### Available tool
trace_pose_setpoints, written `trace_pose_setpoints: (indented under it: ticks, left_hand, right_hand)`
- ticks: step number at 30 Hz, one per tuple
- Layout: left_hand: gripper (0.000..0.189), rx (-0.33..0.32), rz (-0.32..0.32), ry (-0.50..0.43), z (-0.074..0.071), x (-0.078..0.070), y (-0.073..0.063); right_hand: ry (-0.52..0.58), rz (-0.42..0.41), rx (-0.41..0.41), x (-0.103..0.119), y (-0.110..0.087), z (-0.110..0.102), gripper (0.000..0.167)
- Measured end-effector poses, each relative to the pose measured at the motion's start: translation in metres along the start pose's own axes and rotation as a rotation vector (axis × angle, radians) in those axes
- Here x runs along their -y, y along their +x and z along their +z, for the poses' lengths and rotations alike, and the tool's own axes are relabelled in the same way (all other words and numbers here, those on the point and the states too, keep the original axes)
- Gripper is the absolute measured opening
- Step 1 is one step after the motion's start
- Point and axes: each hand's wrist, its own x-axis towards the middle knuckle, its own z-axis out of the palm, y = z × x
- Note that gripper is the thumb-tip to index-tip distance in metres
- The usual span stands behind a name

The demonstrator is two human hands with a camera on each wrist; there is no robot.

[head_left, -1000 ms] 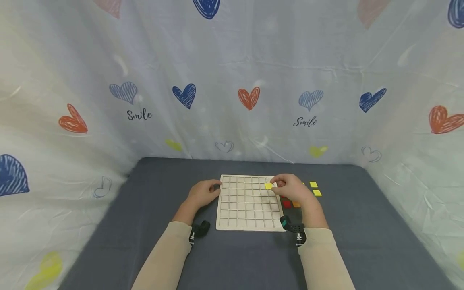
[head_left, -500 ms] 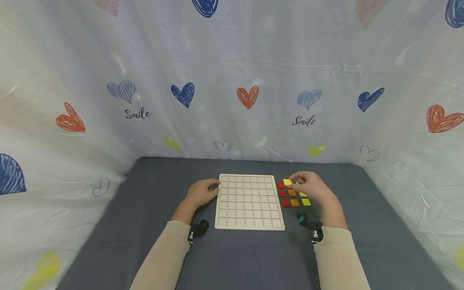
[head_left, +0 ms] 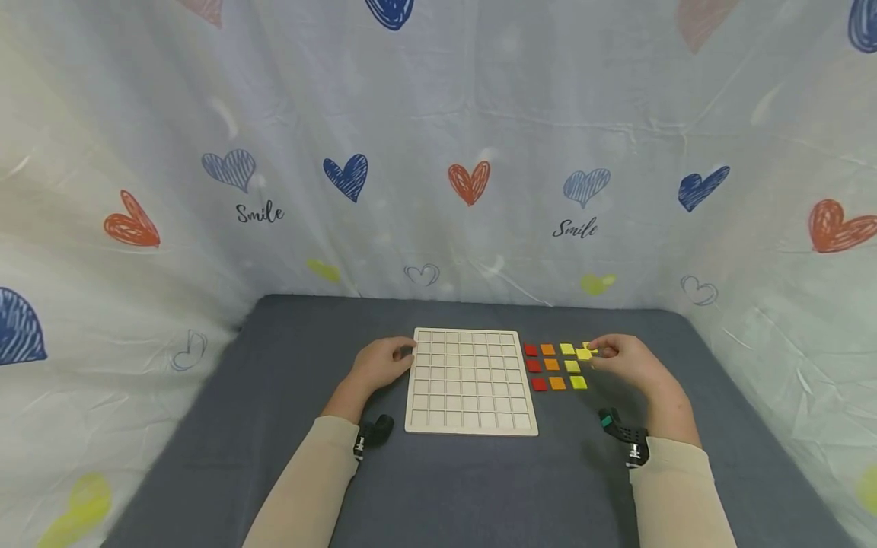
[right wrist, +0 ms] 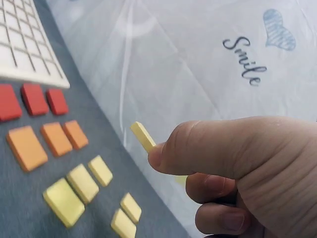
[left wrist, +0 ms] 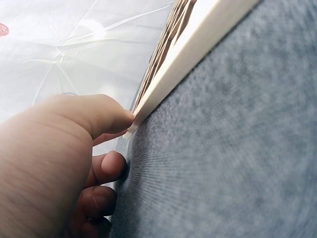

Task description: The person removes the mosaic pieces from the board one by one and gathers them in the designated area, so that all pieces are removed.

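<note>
My right hand [head_left: 630, 361] pinches a small square yellow tile [right wrist: 142, 137] between thumb and fingers, over the far right end of the tile rows. In the head view this tile [head_left: 582, 354] overlaps the yellow tiles around it. The pale wooden grid board [head_left: 473, 380] lies flat with bare squares. Beside its far left corner is my left hand [head_left: 381, 363], thumb and index finger touching the edge. The left wrist view shows the thumb tip against the board's side [left wrist: 163, 84], the other fingers loosely bent.
To the right of the board lie red tiles [head_left: 534, 366], orange tiles [head_left: 551, 364] and yellow tiles [head_left: 572, 366] in columns on the dark grey cloth [head_left: 466, 487]. Two more yellow tiles [right wrist: 124, 224] lie farther right, partly hidden by the right hand in the head view. A heart-printed curtain [head_left: 411, 114] encloses the table.
My right hand has moved rightward from above the board's far right corner, across the tile columns, with the yellow tile still pinched. My left hand stays at the board's edge.
</note>
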Motion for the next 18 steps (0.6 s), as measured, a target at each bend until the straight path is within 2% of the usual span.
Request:
trace_pose_setpoints:
  ticks: [9,18]
  left_hand:
    - [0.034,0.004,0.002,-0.005,0.000,0.001,0.001]
    - [0.035,-0.006,0.004,-0.007,0.002,0.002,0.001]
  right_hand:
    - [-0.082,0.036,0.038,-0.042,-0.002,-0.004,0.038]
    - [-0.126,0.008,0.057,-0.061,0.005,0.003,0.029]
